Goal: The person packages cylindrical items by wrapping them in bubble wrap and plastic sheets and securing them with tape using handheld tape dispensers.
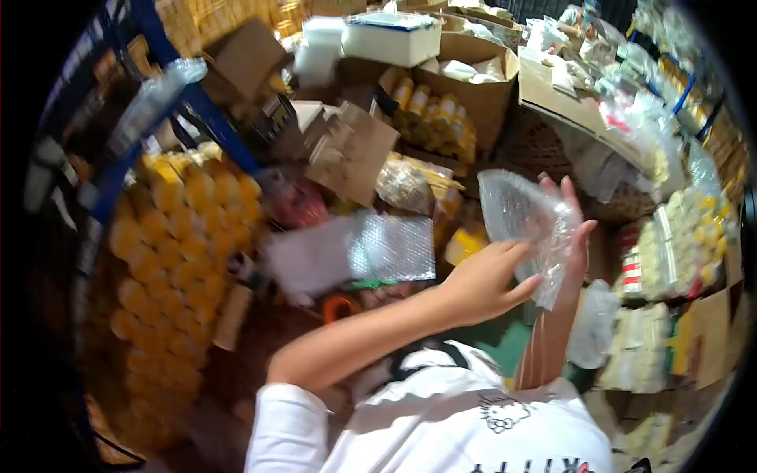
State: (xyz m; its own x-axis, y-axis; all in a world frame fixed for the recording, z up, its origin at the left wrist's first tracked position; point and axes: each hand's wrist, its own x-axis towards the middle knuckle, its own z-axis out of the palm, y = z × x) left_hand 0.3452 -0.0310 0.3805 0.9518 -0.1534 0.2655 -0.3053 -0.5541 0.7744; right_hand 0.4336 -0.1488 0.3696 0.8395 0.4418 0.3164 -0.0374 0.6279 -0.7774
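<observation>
A clear plastic bag [520, 209], possibly bubble wrap, is held up in front of me on the right. My left hand [497, 280] reaches across from the left and pinches the bag's near side, fingers bent and thumb close by. My right hand [577, 232] holds the same bag from behind and the right, its palm against the plastic and its fingertips and thumb stretched past the edge. Glare hides whether anything is inside. Left of my hands lies a sheet of bubble wrap [392, 248], with an orange tape roll [339, 307] just below it.
Yellow-ended cylinders [169, 244] are stacked high on the left beside a blue rack post [213, 130]. An open carton of yellow containers [434, 118] stands ahead. Wrapped pale bundles [670, 244] fill the right side. A person [582, 17] is at the far back right.
</observation>
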